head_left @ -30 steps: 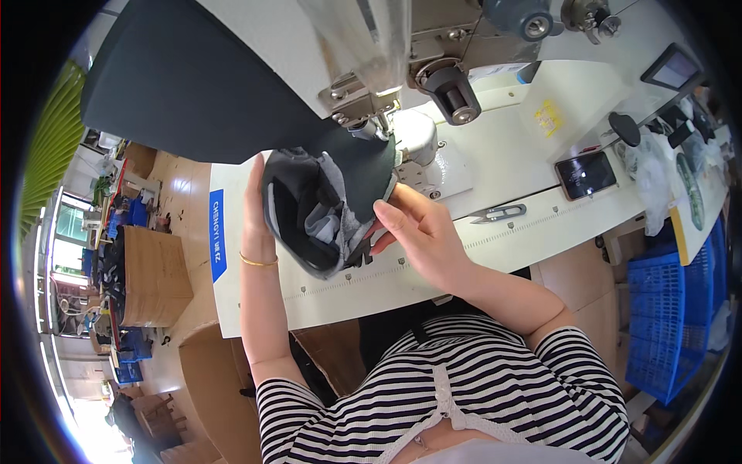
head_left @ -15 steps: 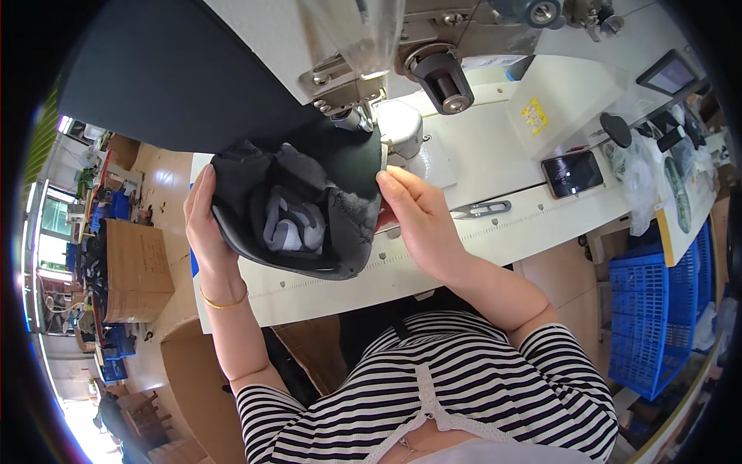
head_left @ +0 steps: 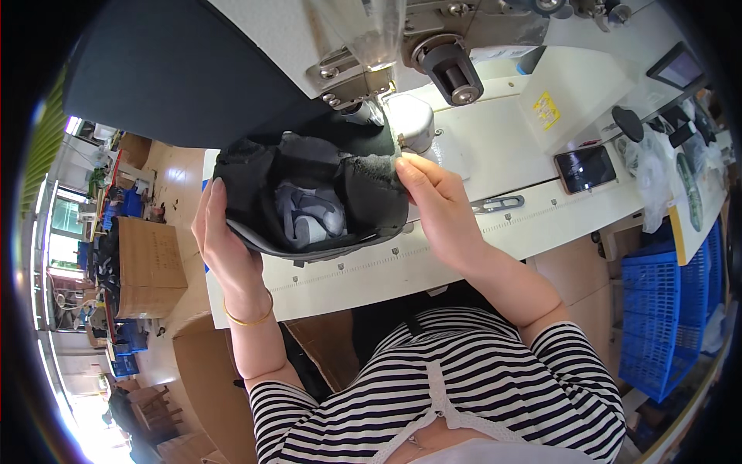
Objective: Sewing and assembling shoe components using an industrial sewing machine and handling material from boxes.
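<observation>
I see the left hand (head_left: pixel 224 240) cupped under the left side of a black shoe upper (head_left: pixel 313 197), its fingers curled up along the outer edge so the grip is closed on the fabric. The right hand (head_left: pixel 433 201) pinches the upper's right rim, thumb and fingertips pressed together on the dark, rough-edged material — a narrow grip holding the piece. The upper is held open-side toward me, above the front edge of the white counter (head_left: pixel 464 255) and just below the sewing machine (head_left: pixel 363 46); its pale grey lining (head_left: pixel 313 216) shows inside the hollow, and a lighter grey band runs along its lower edge. Whether the far edge of the upper touches the machine's post I cannot tell, since the fabric hides that spot.

A gold bangle (head_left: pixel 249 315) sits on the left wrist. On the counter to the right of the right hand lies a small metal clip-like tool (head_left: pixel 495 204), apart from the fingers. Farther right a dark phone (head_left: pixel 585 168) lies flat near a white box with a yellow label (head_left: pixel 572 100). A black round knob (head_left: pixel 456 73) juts from the machine body above the right hand. Blue plastic crates (head_left: pixel 665 317) stand at the right beside the counter, and a brown cardboard box (head_left: pixel 151 267) sits on the floor at the left — well away from the hands. A striped shirt (head_left: pixel 464 394) fills the lower part of the view.
</observation>
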`<action>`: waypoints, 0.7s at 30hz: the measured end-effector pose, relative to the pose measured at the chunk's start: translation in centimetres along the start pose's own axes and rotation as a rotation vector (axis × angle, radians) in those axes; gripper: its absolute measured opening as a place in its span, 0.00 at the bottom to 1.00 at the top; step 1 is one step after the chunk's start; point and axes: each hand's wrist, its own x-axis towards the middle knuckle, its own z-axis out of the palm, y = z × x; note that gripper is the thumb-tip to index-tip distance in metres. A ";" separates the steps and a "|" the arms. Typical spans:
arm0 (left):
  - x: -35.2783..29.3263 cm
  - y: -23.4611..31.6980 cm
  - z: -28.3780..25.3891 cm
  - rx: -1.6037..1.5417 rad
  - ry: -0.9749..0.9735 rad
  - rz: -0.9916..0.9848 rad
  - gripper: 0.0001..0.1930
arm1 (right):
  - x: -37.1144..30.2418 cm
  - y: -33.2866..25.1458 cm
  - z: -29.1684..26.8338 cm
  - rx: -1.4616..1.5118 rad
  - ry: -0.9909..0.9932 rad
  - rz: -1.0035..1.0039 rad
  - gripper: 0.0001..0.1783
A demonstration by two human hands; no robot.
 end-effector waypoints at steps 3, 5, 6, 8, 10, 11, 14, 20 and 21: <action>-0.7 0.4 0.7 -0.045 0.080 -0.037 0.16 | 0.3 -0.6 0.3 0.044 0.057 0.017 0.15; -0.9 0.4 0.8 -0.065 0.122 -0.054 0.16 | 0.4 -0.7 -0.1 0.017 0.058 -0.001 0.15; -1.0 0.0 0.6 0.003 0.120 0.007 0.16 | 0.5 -0.7 -0.2 -0.014 0.058 -0.018 0.15; -0.9 -0.1 0.4 0.070 0.117 0.068 0.16 | 0.6 -0.7 -0.2 -0.018 0.068 -0.031 0.15; -0.5 0.1 -0.1 -0.009 -0.069 0.028 0.17 | 0.6 -0.6 -0.2 -0.024 0.076 -0.042 0.15; -0.5 0.1 0.1 -0.009 -0.068 0.028 0.17 | 0.6 -0.6 -0.2 -0.017 0.059 -0.047 0.15; -0.3 0.0 1.0 -0.047 0.051 -0.004 0.16 | 0.9 -0.2 -0.1 0.035 0.032 -0.062 0.15; -0.2 -0.4 1.0 0.102 0.147 0.090 0.16 | 0.7 -0.3 0.0 0.013 -0.002 -0.085 0.16; -0.2 0.4 1.3 0.031 0.072 0.023 0.16 | 0.6 -0.3 0.0 0.026 -0.010 -0.097 0.16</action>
